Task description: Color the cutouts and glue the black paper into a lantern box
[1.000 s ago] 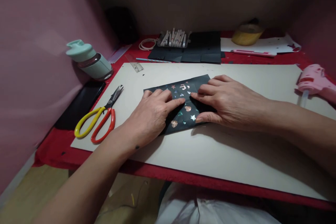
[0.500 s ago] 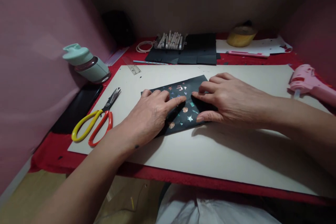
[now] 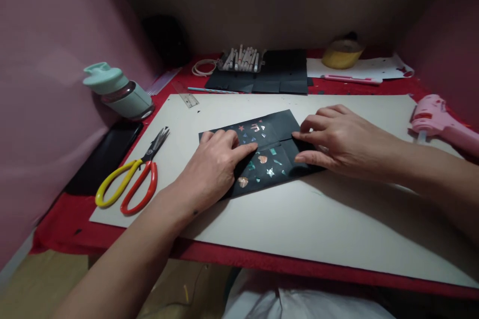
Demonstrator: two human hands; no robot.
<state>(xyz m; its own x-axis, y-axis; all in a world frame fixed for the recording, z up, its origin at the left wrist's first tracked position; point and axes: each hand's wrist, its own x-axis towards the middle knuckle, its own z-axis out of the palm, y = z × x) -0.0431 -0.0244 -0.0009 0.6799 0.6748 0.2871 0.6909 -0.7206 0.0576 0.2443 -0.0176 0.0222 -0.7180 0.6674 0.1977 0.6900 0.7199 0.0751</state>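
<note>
A folded black paper piece lies at a slant on the white board, dotted with shiny stickers in star, heart and other small shapes. A seam or flap edge runs across its middle. My left hand rests on its left part, index finger stretched along the seam, the other fingers pressed on the paper. At the right part, my right hand touches the paper with its fingertips, thumb and fingers apart. The left hand covers some of the stickers.
The white board covers much of the red cloth. Scissors, a phone and a bottle are on the left. A pink glue gun lies right. Behind are markers, black paper and tape.
My right hand has slid right along the paper, exposing more of the seam and the right part. My left index fingertip has moved slightly left. The view has shifted a little.
</note>
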